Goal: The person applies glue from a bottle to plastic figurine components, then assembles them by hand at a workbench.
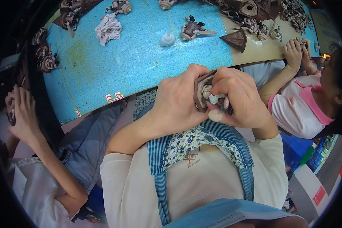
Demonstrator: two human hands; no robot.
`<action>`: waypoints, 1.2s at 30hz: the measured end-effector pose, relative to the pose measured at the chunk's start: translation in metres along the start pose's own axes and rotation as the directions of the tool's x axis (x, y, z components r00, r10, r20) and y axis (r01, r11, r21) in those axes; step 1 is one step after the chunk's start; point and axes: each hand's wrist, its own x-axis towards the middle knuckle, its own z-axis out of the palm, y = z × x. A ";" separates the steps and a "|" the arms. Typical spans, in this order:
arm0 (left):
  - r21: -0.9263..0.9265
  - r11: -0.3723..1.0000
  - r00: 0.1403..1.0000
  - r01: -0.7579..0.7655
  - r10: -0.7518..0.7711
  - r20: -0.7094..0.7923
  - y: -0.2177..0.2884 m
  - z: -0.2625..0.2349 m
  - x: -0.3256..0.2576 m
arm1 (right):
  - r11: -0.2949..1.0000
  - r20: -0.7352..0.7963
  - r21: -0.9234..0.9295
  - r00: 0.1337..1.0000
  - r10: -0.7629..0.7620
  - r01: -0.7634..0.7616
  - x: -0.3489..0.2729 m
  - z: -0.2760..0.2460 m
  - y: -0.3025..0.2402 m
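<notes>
Close in front of my chest, both hands are closed around a small figurine (203, 91). It has a dark brown angular base and a beige, swirled middle. My left hand (177, 97) wraps the base from the left side. From the right, the bent fingers and thumb of my right hand (237, 95) press on the figurine's small grey-white and dark part (216, 99). The fingers cover much of that part, so I cannot tell whether it is loose or joined on. The figurine is held off the table, just in front of its near edge.
On the blue table (140, 64) are a white pointed-tip bottle (167, 38), a crumpled white cloth (108, 29), a figurine with a blade-like piece (193, 29) and a brown cone-shaped piece (235, 39). More figurines (250, 19) crowd the far right. Co-workers' hands (294, 53) work at both sides.
</notes>
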 end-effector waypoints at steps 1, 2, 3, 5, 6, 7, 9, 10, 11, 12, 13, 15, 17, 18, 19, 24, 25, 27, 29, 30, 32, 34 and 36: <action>-0.046 0.999 0.999 -0.001 0.003 0.038 -0.001 -0.001 0.002 | 1.000 -0.005 0.001 1.000 -0.015 0.015 0.000 0.000 -0.001; -0.093 0.996 0.997 0.000 0.007 0.076 -0.001 -0.002 0.004 | 1.000 -0.011 0.001 0.999 -0.030 0.030 0.000 -0.001 -0.001; -0.090 0.996 0.997 0.000 0.008 0.078 -0.003 0.000 0.004 | 1.000 -0.014 0.002 0.999 -0.030 0.030 -0.001 0.000 -0.001; -0.077 0.997 0.999 -0.025 0.028 0.034 -0.005 0.004 0.004 | 0.997 -0.036 -0.055 0.997 -0.061 0.059 -0.002 0.002 0.001; -0.078 0.997 0.999 -0.026 0.029 0.038 -0.005 0.002 0.006 | 0.997 -0.040 -0.056 0.997 -0.058 0.056 -0.003 0.002 0.000; -0.043 0.998 0.994 -0.037 0.042 0.105 -0.004 -0.003 0.008 | 0.996 -0.037 -0.065 0.997 -0.068 0.065 -0.003 0.003 0.000; -0.008 0.999 0.984 -0.050 0.051 0.173 -0.003 -0.005 0.011 | 0.995 -0.036 -0.073 0.996 -0.076 0.073 -0.003 0.006 -0.001; -0.012 0.997 0.987 -0.074 0.075 0.143 -0.003 -0.004 0.011 | 0.991 -0.079 -0.095 0.992 -0.101 0.093 -0.004 0.008 -0.001; -0.016 0.995 0.989 -0.098 0.099 0.113 -0.003 -0.004 0.012 | 0.987 -0.122 -0.119 0.984 -0.126 0.112 -0.005 0.009 -0.001; -0.013 0.995 0.988 -0.099 0.100 0.116 -0.004 -0.005 0.013 | 0.987 -0.126 -0.119 0.984 -0.127 0.112 -0.004 0.010 -0.001; -0.104 0.992 0.985 -0.072 0.087 0.150 -0.006 -0.006 0.015 | 0.990 -0.124 -0.098 0.985 -0.118 0.106 -0.003 0.009 -0.001; -0.196 0.980 0.979 -0.043 0.080 0.187 -0.007 -0.006 0.014 | 0.992 -0.123 -0.080 0.987 -0.107 0.097 -0.002 0.008 0.000; -0.237 0.971 0.992 0.019 0.012 0.128 -0.010 -0.002 0.011 | 0.999 -0.077 -0.015 0.996 -0.038 0.036 -0.001 0.006 0.005; -0.237 0.971 0.991 0.022 0.011 0.134 -0.010 -0.003 0.010 | 0.999 -0.080 -0.014 0.996 -0.033 0.032 0.001 0.002 0.005; -0.270 0.959 0.984 0.087 -0.041 0.173 -0.010 -0.005 0.009 | 1.000 0.026 -0.015 0.999 0.021 -0.021 0.005 -0.005 0.004; -0.281 0.939 0.941 0.196 -0.099 0.324 -0.017 -0.012 0.008 | 0.997 0.106 0.049 0.993 0.049 -0.054 0.022 -0.014 0.008; -0.265 0.958 0.962 0.110 -0.035 0.272 -0.013 -0.008 0.008 | 0.993 0.117 0.054 0.988 0.101 -0.108 0.023 -0.011 0.007; -0.239 0.958 0.962 0.157 -0.094 0.257 -0.008 -0.006 0.007 | 0.980 0.038 0.125 0.987 0.154 -0.157 0.019 0.001 0.010; -0.222 0.969 0.986 0.110 -0.079 0.145 -0.011 0.001 0.005 | 0.920 -0.042 0.309 0.963 0.268 -0.242 0.013 0.013 0.015; -0.229 0.967 0.987 0.108 -0.077 0.141 -0.014 0.004 0.004 | 0.921 -0.037 0.303 0.963 0.269 -0.245 0.011 0.017 0.016; -0.156 0.985 0.997 0.070 -0.065 0.039 -0.018 0.009 0.003 | 0.942 -0.160 0.263 0.953 0.257 -0.209 0.008 0.023 0.018; -0.117 0.992 0.999 0.046 -0.046 -0.001 -0.018 0.009 0.006 | 0.936 -0.206 0.285 0.940 0.272 -0.208 0.006 0.031 0.016; -0.071 0.997 0.999 0.023 -0.026 -0.041 -0.020 0.010 0.005 | 0.930 -0.252 0.309 0.925 0.283 -0.200 0.005 0.033 0.016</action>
